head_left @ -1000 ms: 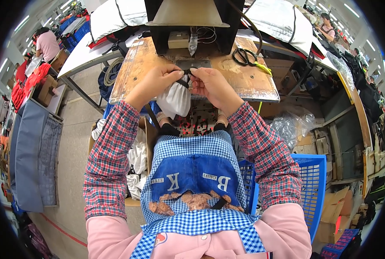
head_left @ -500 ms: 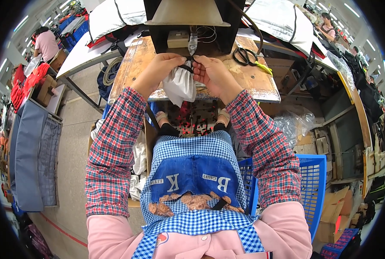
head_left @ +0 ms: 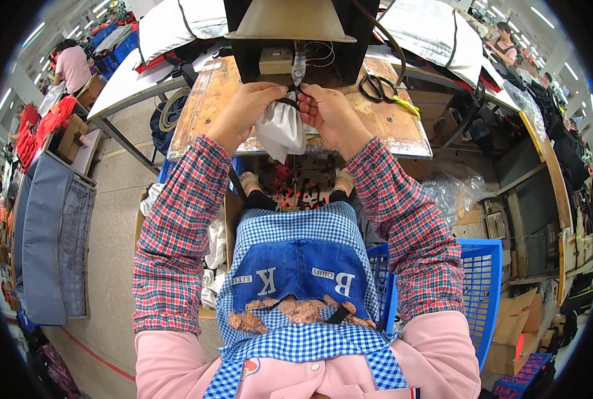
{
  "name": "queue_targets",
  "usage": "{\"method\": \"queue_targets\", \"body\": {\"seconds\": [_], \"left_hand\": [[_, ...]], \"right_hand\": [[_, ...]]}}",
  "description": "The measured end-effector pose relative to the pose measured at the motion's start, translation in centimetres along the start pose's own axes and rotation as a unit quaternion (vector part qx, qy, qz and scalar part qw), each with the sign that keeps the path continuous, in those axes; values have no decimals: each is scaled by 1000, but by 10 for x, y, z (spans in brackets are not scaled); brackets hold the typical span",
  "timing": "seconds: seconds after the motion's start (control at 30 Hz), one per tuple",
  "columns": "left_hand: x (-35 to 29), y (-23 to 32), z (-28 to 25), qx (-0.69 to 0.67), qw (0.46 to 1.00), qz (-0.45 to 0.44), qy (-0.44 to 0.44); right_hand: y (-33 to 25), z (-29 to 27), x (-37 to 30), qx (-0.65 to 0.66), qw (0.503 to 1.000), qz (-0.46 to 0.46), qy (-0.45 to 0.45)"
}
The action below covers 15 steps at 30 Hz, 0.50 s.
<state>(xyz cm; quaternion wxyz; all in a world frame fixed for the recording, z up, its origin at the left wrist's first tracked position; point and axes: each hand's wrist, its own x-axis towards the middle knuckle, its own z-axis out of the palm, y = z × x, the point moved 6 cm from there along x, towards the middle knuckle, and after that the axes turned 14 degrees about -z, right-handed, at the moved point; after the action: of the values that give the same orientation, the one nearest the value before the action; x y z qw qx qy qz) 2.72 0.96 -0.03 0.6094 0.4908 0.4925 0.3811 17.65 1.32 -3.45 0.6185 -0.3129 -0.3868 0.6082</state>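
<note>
A white cloth piece [head_left: 282, 132], looking like a small pouch, hangs at the front edge of the wooden worktop, with a black band [head_left: 287, 102] along its top. My left hand [head_left: 255, 106] pinches that band at its left end, thumb and forefinger together. On the other side my right hand [head_left: 328, 112] grips the band's right end between thumb and forefinger, the other fingers curled. Both hands are just below the metal tool head [head_left: 299, 66] of a dark machine [head_left: 350, 60]. The fingertips cover the spot where the band meets the tool.
Black-handled scissors [head_left: 377, 88] with a yellow-green tie [head_left: 407, 105] rest on the wooden worktop [head_left: 207, 100], right of my hands. A blue plastic basket [head_left: 486, 299] stands by my right side, a cardboard box [head_left: 225, 266] of white cloth by my left. Two people work farther off.
The white cloth and my left hand have shifted very slightly to the right. My right hand stays in nearly the same place, and both grips hold.
</note>
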Motion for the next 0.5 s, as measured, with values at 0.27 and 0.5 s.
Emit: {"method": "queue_targets", "body": {"seconds": [0.27, 0.5], "left_hand": [[8, -7, -3, -3, 1000, -13, -11], [6, -5, -2, -16, 1000, -17, -16]], "right_hand": [[-1, 1, -3, 14, 1000, -9, 18], [0, -1, -1, 23, 999, -19, 13]]}}
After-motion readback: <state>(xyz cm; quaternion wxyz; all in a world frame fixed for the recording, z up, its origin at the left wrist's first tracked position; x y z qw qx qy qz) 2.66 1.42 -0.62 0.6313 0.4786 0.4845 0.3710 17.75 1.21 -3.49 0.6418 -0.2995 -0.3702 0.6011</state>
